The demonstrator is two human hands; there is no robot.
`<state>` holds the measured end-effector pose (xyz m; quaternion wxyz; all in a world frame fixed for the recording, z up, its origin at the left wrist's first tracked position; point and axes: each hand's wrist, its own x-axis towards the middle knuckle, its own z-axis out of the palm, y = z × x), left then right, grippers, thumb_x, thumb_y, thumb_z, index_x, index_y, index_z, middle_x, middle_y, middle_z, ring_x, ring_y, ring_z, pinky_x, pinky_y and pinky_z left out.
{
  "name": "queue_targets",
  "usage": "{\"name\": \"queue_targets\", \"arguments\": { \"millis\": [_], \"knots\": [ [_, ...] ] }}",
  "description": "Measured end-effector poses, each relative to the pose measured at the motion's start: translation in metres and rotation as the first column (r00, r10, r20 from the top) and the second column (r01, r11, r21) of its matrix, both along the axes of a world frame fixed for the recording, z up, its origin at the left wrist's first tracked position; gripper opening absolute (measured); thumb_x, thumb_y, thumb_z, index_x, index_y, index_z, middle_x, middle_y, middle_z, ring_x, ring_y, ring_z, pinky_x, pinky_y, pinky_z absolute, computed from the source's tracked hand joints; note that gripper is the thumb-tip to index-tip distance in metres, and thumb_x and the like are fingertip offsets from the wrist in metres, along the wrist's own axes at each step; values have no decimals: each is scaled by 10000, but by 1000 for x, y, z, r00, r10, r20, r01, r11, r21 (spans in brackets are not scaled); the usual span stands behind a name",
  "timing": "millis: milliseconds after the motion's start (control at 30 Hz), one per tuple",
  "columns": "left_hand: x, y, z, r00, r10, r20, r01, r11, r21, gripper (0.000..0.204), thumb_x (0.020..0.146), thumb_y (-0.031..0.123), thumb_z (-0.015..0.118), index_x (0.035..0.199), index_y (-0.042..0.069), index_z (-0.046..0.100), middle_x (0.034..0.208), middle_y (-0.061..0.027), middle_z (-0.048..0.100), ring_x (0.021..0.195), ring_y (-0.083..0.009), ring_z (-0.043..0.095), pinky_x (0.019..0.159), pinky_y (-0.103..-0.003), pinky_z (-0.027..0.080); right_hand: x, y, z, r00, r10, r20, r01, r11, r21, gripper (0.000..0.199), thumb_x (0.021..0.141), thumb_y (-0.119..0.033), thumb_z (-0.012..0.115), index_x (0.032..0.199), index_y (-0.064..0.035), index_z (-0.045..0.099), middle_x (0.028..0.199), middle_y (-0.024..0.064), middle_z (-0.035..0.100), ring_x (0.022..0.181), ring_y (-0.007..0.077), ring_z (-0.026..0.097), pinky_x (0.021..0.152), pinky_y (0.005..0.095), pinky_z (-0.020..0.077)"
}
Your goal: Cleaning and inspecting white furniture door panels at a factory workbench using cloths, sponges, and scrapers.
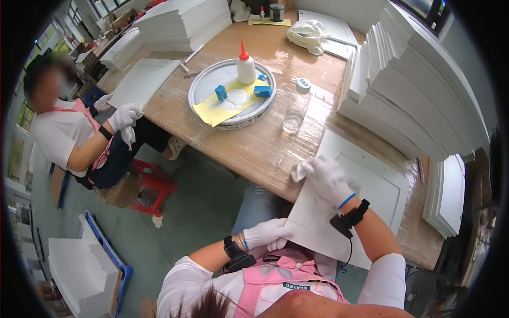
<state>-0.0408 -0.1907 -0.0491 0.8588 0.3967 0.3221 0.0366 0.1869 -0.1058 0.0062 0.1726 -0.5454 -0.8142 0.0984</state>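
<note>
A white panel (367, 185) with a recessed, framed face lies in front of me, its near part jutting past the table edge toward my lap. My left hand (268, 233), in a white glove, grips the panel's near left edge, thumb on top. Over the panel's left side is my right hand (330, 183), also gloved, closed on a bunched white cloth (301, 170). Beyond that hand stands a clear bottle (296, 108) with a white cap and some liquid in it.
A round tray (199, 87) carries a red-tipped glue bottle (245, 69), yellow paper (209, 113) and blue blocks (262, 91). Tall stacks of white panels (419, 79) rise at right. Left, a co-worker's gloved hand (125, 116) holds a cloth beside another panel (146, 79). A red stool (154, 185) stands below.
</note>
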Motion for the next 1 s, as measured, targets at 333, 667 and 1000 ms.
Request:
{"name": "queue_targets", "arguments": {
  "millis": [333, 667, 1000],
  "knots": [
    [-13, -9, 29, 948, -68, -310, 159, 947, 280, 373, 958, 413, 552, 1086, 67, 609, 695, -11, 608, 559, -98, 562, 504, -255, 463, 33, 69, -4, 851, -462, 249, 475, 880, 7, 315, 923, -375, 600, 1062, -94, 636, 1139, 137, 592, 1051, 339, 605, 874, 446, 515],
    [-36, -29, 53, 808, -515, -288, 571, 562, 598, 739, 892, 520, 562, 1387, -21, 464, 1130, -136, 656, 1017, -222, 610, 935, -325, 458, 28, 70, 1, 866, -439, 240, 453, 891, -4, 302, 904, -341, 628, 1065, -85, 634, 1136, 142, 590, 1047, 335, 613, 881, 436, 515],
    [-20, -30, 60, 641, -754, -142, 743, 564, 361, 697, 951, 421, 603, 1455, -5, 379, 1211, -93, 561, 1015, -159, 555, 876, -288, 459, 32, 71, -5, 854, -442, 274, 463, 886, -12, 290, 905, -335, 626, 1063, -91, 632, 1132, 144, 587, 1053, 328, 613, 873, 437, 516]
  ]
}}
